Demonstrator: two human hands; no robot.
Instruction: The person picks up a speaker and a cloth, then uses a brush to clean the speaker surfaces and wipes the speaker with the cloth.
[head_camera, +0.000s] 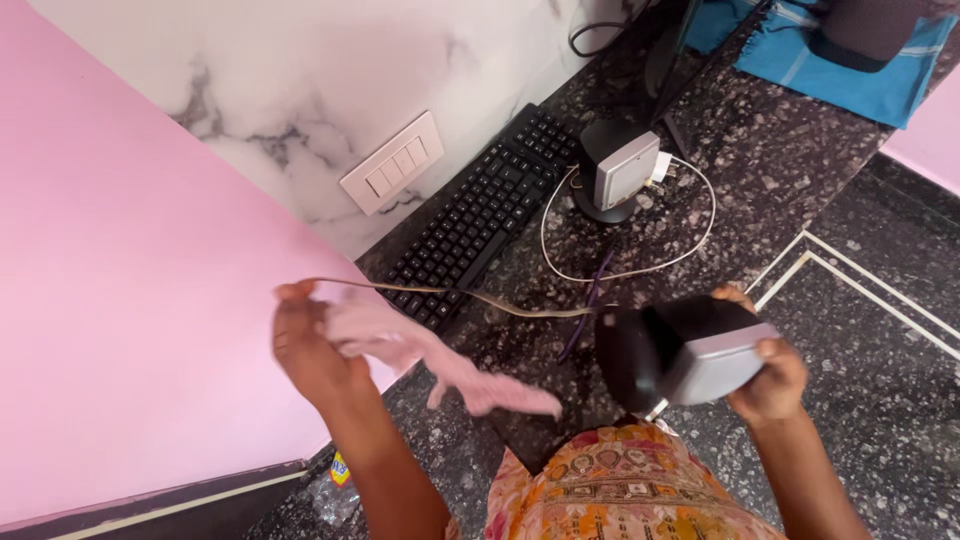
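Head view: left hand (310, 350) raised beside pink wall (130, 300), fingers closed on pink cloth (440, 365) and thin cable (470, 297); cloth trails down to right, blurred. Right hand (770, 375) grips small black-and-silver speaker (680, 352), held above dark granite counter (780, 150); cable runs from left hand to speaker. On counter: black keyboard (485, 210) against marble backsplash, second speaker (615, 170) ringed by white cable (640, 265), blue cloth (850, 70) at far end.
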